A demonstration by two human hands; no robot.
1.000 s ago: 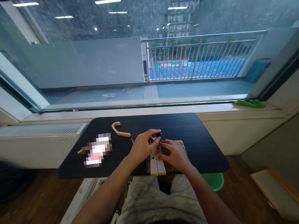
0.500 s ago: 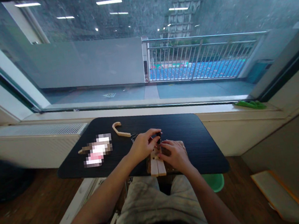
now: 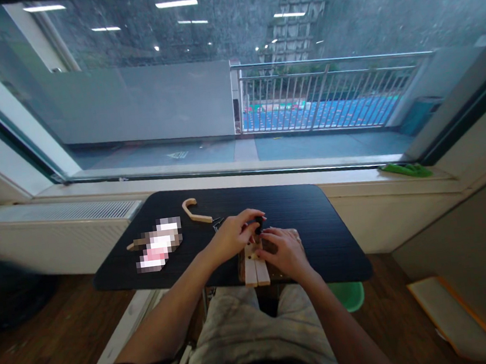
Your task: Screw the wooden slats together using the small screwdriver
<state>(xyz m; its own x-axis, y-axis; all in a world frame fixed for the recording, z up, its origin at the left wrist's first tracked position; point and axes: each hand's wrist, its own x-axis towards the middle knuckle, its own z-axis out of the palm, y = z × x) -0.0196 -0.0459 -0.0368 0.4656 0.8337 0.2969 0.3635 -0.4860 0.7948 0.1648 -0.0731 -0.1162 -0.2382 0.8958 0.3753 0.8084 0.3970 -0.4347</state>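
Near the front edge of the black table, my left hand [image 3: 232, 235] pinches a short black handle [image 3: 259, 225] between thumb and fingers. The handle stands roughly upright over the wood; its lower end is hidden. My right hand [image 3: 285, 250] curls over two pale wooden strips [image 3: 256, 275] with thumb and fingers gripping them from the right. The strips lie side by side, their near ends pointing at my lap. Beneath them is a brown block or board [image 3: 276, 272], mostly covered by my hand. Small dark holes or spots show on the strips.
On the black table [image 3: 318, 214] lie a curved wooden hook [image 3: 194, 213], some small dark screws or nails [image 3: 218, 223] and a blurred-out item [image 3: 160, 245]. A window sill [image 3: 224, 175] runs behind the table, a radiator [image 3: 53, 226] at left. A green basin [image 3: 349, 296] stands below.
The black handle and the left fingertips around it have shifted very slightly. My right hand and the wooden strips look the same.
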